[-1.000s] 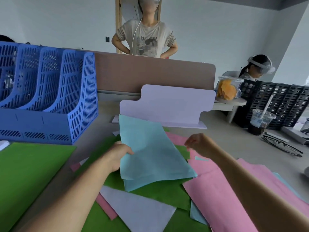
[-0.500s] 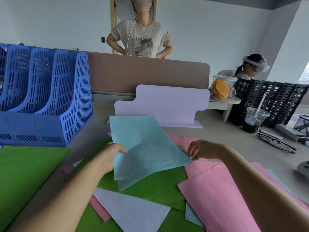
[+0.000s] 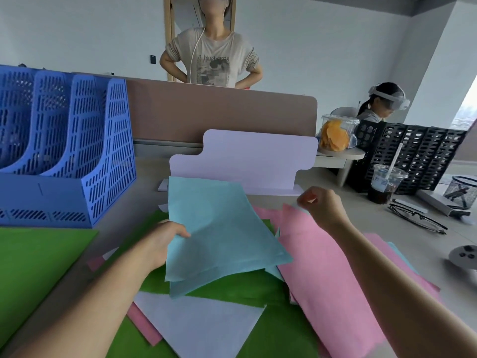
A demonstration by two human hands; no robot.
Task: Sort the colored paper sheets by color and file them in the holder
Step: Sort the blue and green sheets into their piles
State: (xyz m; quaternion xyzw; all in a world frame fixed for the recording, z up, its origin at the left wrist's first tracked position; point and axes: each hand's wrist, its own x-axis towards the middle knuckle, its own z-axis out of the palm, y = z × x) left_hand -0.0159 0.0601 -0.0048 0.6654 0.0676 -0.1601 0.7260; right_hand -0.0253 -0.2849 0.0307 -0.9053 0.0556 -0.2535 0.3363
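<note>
The left hand is gripping the left edge of a small stack of light blue paper sheets, lifting it above the loose green, pink and white sheets mid-desk. The right hand is pinching a pink paper sheet's corner. The blue perforated plastic file holder is standing at the desk's far left.

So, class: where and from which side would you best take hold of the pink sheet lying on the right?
Pinch the pink sheet at its far corner, coming from the right with the right hand hovering there. That corner lies uncovered, while its left edge is tucked under the light blue sheets.
</note>
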